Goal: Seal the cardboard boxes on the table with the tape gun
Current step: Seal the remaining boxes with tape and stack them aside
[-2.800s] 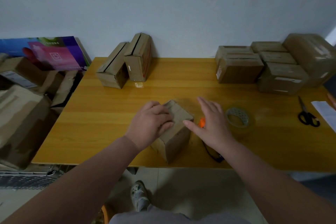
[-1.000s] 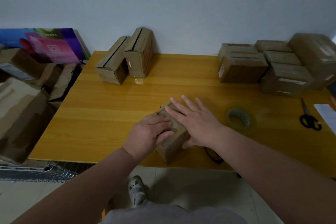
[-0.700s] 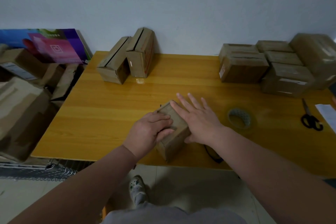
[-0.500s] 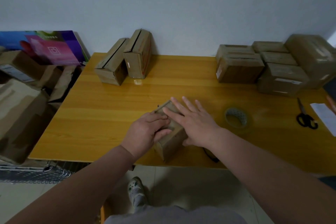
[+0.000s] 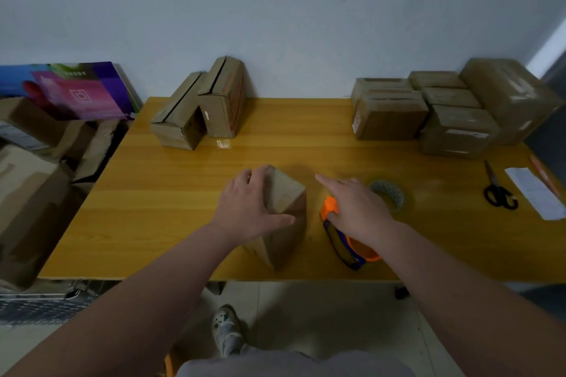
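A small brown cardboard box point(image 5: 286, 193) stands near the front edge of the yellow wooden table point(image 5: 153, 208). My left hand point(image 5: 248, 208) grips it from the left, fingers round its far top edge and thumb across its near face. Just right of the box lies the orange and blue tape gun point(image 5: 352, 249). My right hand point(image 5: 358, 208) hovers over the tape gun with fingers stretched out and covers its middle; whether it touches it I cannot tell.
A clear tape roll point(image 5: 390, 193) lies right of my right hand. Black scissors point(image 5: 497, 193) and a paper slip point(image 5: 536, 193) are at the far right. Two boxes point(image 5: 196, 110) stand at the back left, several stacked boxes point(image 5: 444, 107) at the back right. Cartons point(image 5: 27, 193) sit on the floor left.
My right hand has lifted off the top of the box and moved right, over the tape gun. My left hand stays on the box.
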A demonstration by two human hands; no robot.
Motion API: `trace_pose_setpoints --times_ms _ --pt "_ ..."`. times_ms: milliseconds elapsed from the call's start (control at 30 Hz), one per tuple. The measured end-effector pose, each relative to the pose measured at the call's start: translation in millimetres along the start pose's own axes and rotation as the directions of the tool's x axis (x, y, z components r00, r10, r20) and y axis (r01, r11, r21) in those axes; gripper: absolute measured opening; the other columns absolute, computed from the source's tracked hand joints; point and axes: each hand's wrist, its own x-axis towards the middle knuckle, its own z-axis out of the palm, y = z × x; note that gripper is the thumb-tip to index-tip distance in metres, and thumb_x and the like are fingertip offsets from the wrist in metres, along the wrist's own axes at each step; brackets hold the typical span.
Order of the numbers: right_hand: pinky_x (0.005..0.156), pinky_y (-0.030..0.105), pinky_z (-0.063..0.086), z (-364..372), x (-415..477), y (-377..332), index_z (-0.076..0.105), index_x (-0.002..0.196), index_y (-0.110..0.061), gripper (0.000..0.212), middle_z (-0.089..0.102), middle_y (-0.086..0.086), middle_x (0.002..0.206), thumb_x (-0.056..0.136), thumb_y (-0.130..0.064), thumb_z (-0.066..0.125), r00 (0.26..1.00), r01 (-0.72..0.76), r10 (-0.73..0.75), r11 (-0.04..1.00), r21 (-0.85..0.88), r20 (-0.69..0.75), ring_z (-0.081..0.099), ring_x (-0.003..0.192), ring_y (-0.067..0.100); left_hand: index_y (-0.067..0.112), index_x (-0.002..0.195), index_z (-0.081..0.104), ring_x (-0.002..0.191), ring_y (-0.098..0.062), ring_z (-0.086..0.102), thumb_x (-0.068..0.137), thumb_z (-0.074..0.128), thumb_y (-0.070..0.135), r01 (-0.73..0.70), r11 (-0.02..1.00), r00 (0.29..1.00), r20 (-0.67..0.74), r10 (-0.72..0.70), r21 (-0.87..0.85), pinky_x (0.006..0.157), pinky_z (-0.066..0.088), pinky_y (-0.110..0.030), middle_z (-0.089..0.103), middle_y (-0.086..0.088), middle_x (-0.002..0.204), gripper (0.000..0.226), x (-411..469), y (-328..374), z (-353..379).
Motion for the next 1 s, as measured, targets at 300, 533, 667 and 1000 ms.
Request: trace_pose_setpoints --times_ms 300,533,667,1000 --pt "0.083 0.037 0.054 -11.3 -6.7 12.3 0.027 0.15 -0.033 0.067 0.045 0.001 0.145 0.093 -0.028 0.061 0.998 -0.045 0.049 0.994 0.095 -0.039 0.058 0.111 0.022 0.021 0.153 0.001 0.13 -0.028 0.028 0.07 0.081 0.024 0.141 0.864 0.982 -0.039 -0.182 -0.483 0.102 0.037 -0.043 0.025 -0.006 0.141 0.115 15.2 -4.3 -19.3" --pt "0.102 0.038 0.04 -36.8 -1.1 9.5 0.017 0.153 -0.031 0.085 0.032 -0.003 0.152 0.086 -0.031 0.07 0.978 0.07 -0.051 0.993 0.091 -0.203 0.031 0.137 0.023 0.022 0.147 0.017 0.125 -0.019 0.032 0.056 0.083 -0.001 0.011 0.802 0.994 -0.08 -0.073 -0.597 0.105 0.04 -0.044 0.027 0.002 0.137 0.115 22.9 0.0 -33.5" --pt "0.107 0.038 0.034 -52.8 12.8 2.1 0.008 0.153 -0.032 0.098 0.02 -0.01 0.157 0.081 -0.034 0.074 0.967 0.136 -0.131 0.991 0.005 -0.221 0.02 0.141 0.021 0.021 0.147 0.016 0.128 -0.015 0.032 0.044 0.083 0.013 -0.074 0.837 0.997 -0.062 0.048 -0.542 0.106 0.037 -0.036 0.03 0.001 0.141 0.123 28.4 5.6 -40.5" --pt "0.11 0.041 0.03 -77.2 92.0 -6.0 -0.002 0.153 -0.033 0.116 0.017 -0.002 0.155 0.072 -0.032 0.081 0.964 0.229 -0.243 0.965 -0.126 -0.111 0.02 0.139 0.023 0.016 0.149 0.016 0.113 0.012 0.03 0.057 0.084 -0.002 -0.214 0.863 0.974 -0.037 0.221 -0.457 0.086 0.035 -0.003 0.033 0.01 0.133 0.117 97.0 -1.9 -56.5"
